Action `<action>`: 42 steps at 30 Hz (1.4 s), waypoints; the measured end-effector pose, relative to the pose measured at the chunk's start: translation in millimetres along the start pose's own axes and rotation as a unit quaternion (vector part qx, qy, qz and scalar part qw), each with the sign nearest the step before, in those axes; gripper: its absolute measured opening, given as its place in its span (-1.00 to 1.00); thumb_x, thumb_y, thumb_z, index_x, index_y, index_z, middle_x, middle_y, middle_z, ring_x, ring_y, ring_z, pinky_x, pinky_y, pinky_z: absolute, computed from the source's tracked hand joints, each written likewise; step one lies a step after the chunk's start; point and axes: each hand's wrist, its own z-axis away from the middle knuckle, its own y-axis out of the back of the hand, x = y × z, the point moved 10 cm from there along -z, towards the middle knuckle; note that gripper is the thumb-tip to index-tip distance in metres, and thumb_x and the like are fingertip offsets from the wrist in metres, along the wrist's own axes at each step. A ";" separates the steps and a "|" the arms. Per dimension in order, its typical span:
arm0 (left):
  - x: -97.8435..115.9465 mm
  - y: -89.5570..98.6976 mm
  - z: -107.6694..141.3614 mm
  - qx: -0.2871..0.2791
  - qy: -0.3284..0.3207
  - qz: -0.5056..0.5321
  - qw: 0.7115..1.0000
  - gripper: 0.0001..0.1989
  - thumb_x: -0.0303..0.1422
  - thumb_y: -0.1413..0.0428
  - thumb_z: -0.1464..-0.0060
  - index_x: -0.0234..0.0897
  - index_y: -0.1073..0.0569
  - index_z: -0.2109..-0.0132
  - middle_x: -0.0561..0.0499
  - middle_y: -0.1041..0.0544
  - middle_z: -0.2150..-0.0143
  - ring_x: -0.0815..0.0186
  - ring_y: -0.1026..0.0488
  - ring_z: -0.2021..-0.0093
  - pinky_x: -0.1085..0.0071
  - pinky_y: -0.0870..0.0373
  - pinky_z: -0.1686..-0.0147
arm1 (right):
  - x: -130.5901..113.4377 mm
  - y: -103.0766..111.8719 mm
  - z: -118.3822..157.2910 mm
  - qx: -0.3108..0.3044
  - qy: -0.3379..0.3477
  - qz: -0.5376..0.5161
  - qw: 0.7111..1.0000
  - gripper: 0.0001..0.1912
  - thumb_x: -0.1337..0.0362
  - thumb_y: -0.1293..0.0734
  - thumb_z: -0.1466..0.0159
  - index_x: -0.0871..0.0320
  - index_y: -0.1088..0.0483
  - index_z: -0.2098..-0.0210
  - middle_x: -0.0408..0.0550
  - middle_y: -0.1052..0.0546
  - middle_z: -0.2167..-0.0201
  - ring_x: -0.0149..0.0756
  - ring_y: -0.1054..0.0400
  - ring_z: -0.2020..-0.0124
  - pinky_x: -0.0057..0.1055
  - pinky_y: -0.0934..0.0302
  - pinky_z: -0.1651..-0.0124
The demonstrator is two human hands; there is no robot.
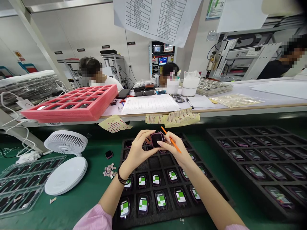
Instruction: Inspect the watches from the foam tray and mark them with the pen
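Pink-cased smartwatch [157,139]: dark face up, pinched between both hands, over the far end of a black foam tray [153,162].
Left hand [139,149]: narrow grip, with fingers and thumb closed on the watch's 9 o'clock side; black wrist bands [123,176] circle the wrist.
Right hand [174,148]: narrow grip, with fingertips on the watch's 3 o'clock side and an orange stick [164,130] held across the fingers, its upper end just beside the watch.
6 o'clock: the foam tray's rows of watches with green-and-white screens [161,200].
3 o'clock: a second black tray [254,134] of watches, well apart from the hands.
9 o'clock: a white desk fan [66,142], one loose watch [109,154] and paper scraps [109,170] on a green mat [72,207].
8 o'clock: a clear plastic tray [21,182] of dark items.
10 o'clock: a pink foam tray [69,103] on the far bench [240,108].
12 o'clock: sticker sheets [182,117] hanging over the bench edge.
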 end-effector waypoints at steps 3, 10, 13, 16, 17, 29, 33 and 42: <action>-0.8 -0.8 0.5 -0.001 -0.001 0.001 1.000 -0.51 -0.38 -0.24 0.01 -0.18 -0.35 -0.10 -0.10 -0.40 0.03 0.29 -0.43 0.18 0.38 -0.51 0.30 | 0.9 0.6 -0.2 0.006 -0.002 0.002 1.000 -0.50 0.10 -0.48 0.00 0.09 -0.03 0.54 -0.30 -0.13 0.58 -0.46 -0.10 0.53 -0.47 -0.23 0.45; 2.5 -2.1 0.3 -0.007 -0.019 0.000 1.000 -0.61 -0.39 -0.21 -0.04 -0.19 -0.37 -0.03 -0.12 -0.40 0.02 0.27 -0.42 0.11 0.39 -0.49 0.29 | 3.0 1.9 0.0 0.014 -0.012 -0.012 1.000 -0.49 0.09 -0.49 0.02 0.10 -0.03 0.55 -0.32 -0.09 0.58 -0.50 -0.04 0.56 -0.40 -0.35 0.39; 3.6 -3.6 0.0 -0.017 -0.023 -0.003 1.000 -0.65 -0.39 -0.20 -0.05 -0.17 -0.40 -0.02 -0.11 -0.40 0.02 0.26 -0.41 0.09 0.40 -0.49 0.28 | 2.3 1.3 0.9 0.014 -0.012 -0.023 1.000 -0.50 0.11 -0.49 0.01 0.10 -0.04 0.55 -0.33 -0.09 0.59 -0.51 -0.03 0.57 -0.41 -0.37 0.38; 2.0 -2.3 0.0 -0.009 -0.015 -0.013 1.000 -0.57 -0.37 -0.20 -0.05 -0.16 -0.37 -0.08 -0.09 -0.40 0.04 0.31 -0.42 0.16 0.40 -0.49 0.27 | 2.0 -0.7 1.2 0.007 -0.017 -0.047 0.999 -0.51 0.12 -0.49 0.00 0.11 -0.06 0.55 -0.32 -0.13 0.58 -0.50 -0.12 0.54 -0.39 -0.41 0.34; 1.2 -0.4 0.0 0.000 -0.012 -0.017 1.000 -0.55 -0.36 -0.21 -0.04 -0.16 -0.36 -0.10 -0.08 -0.40 0.05 0.33 -0.42 0.18 0.40 -0.49 0.28 | 2.3 -1.8 1.1 0.002 -0.021 -0.058 0.998 -0.52 0.11 -0.48 -0.02 0.12 -0.07 0.55 -0.31 -0.15 0.57 -0.49 -0.17 0.51 -0.35 -0.43 0.30; -15.7 35.6 0.7 0.110 0.028 -0.045 0.993 -0.51 -0.27 -0.24 0.01 -0.19 -0.39 -0.09 -0.09 -0.38 0.03 0.26 -0.42 0.10 0.40 -0.51 0.24 | -7.2 1.9 2.3 0.008 0.000 -0.073 0.997 -0.54 0.09 -0.45 -0.08 0.10 -0.07 0.56 -0.24 -0.26 0.55 -0.27 -0.48 0.32 -0.08 -0.49 0.12; -17.1 35.7 0.8 0.107 0.033 -0.045 0.993 -0.52 -0.28 -0.24 0.00 -0.20 -0.38 -0.09 -0.09 -0.37 0.03 0.26 -0.42 0.09 0.40 -0.51 0.23 | -5.7 1.0 2.4 0.002 0.002 -0.068 0.998 -0.55 0.07 -0.44 -0.10 0.10 -0.07 0.55 -0.26 -0.27 0.56 -0.19 -0.51 0.24 -0.09 -0.49 0.12; -4.5 42.6 4.4 0.079 0.012 -0.086 0.993 -0.56 -0.28 -0.23 0.00 -0.23 -0.38 -0.04 -0.11 -0.42 0.06 0.24 -0.41 0.10 0.37 -0.48 0.25 | -5.2 -1.5 3.8 0.007 0.018 -0.024 1.000 -0.54 0.02 -0.43 -0.08 0.08 -0.07 0.54 -0.24 -0.26 0.55 -0.19 -0.50 0.29 -0.18 -0.47 0.23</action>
